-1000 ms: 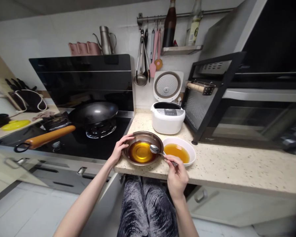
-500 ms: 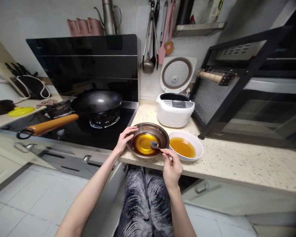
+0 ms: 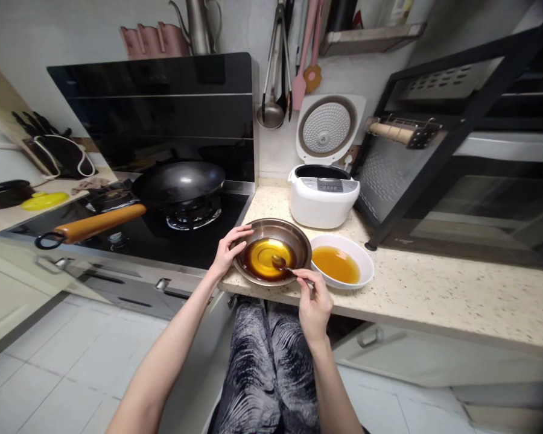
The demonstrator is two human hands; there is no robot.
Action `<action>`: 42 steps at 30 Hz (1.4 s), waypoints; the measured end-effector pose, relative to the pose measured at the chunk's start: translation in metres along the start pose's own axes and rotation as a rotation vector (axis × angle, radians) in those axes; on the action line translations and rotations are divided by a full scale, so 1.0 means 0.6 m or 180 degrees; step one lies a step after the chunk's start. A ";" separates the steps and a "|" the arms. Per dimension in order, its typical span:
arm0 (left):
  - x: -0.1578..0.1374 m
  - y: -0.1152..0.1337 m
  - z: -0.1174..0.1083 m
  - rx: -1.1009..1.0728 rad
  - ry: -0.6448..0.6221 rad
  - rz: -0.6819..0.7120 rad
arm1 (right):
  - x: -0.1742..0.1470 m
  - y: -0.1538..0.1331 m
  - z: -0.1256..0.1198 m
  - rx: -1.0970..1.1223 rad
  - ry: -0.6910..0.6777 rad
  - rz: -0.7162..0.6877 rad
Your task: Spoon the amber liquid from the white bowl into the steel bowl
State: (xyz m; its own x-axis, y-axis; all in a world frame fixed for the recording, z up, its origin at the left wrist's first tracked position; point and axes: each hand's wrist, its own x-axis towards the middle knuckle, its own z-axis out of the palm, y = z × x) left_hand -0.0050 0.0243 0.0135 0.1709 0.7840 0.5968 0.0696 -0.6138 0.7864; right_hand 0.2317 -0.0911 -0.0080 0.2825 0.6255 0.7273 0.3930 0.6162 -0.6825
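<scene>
Speckled beige countertop (image 3: pixel 434 295), round metal bowl (image 3: pixel 283 228) of amber liquid (image 3: pixel 261 252) set at near left, clasped at left side by left hand (image 3: pixel 227 249), silver spoon (image 3: pixel 279 261) pinched by right hand (image 3: pixel 315 302), dipped into liquid

- A kitchen is shown: a wok (image 3: pixel 178 181) is set over a burner of the black stove (image 3: pixel 194 244) at centre left.
- A white rice cooker (image 3: pixel 324 208) is placed on the speckled surface (image 3: pixel 434 289), right of centre.
- A ladle (image 3: pixel 271 117) and a pink spatula (image 3: pixel 299 88) are hung at upper centre.
- Knives (image 3: pixel 23 123) are kept at far left.
- Cabinet doors (image 3: pixel 407 358) are fitted at lower right.
</scene>
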 end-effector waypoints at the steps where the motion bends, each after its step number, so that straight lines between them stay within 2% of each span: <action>1: 0.000 0.001 0.000 0.0019 0.0004 0.0023 | -0.001 0.000 0.000 0.0000 0.0002 0.0019; 6: -0.001 0.007 0.002 0.0103 0.0064 0.0167 | -0.005 -0.001 -0.003 0.0030 0.0010 0.0135; 12: -0.002 0.012 0.004 0.0126 0.0120 0.0143 | -0.011 0.002 -0.004 0.0158 0.0011 0.0213; 18: -0.002 0.009 0.003 0.0136 0.0108 0.0120 | -0.013 0.003 0.004 0.0446 0.0233 0.0368; 35: 0.000 -0.005 0.002 0.0002 0.0105 -0.0051 | 0.017 -0.017 -0.007 0.0559 0.0645 0.0131; 42: 0.000 -0.006 0.000 0.0009 0.0073 -0.0077 | 0.032 -0.028 -0.017 0.0491 0.0883 0.0189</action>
State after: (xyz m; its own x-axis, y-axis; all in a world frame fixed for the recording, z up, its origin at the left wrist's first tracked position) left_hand -0.0056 0.0263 0.0107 0.1464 0.8005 0.5811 0.0761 -0.5948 0.8002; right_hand 0.2397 -0.0942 0.0182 0.5369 0.5213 0.6633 0.2375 0.6611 -0.7118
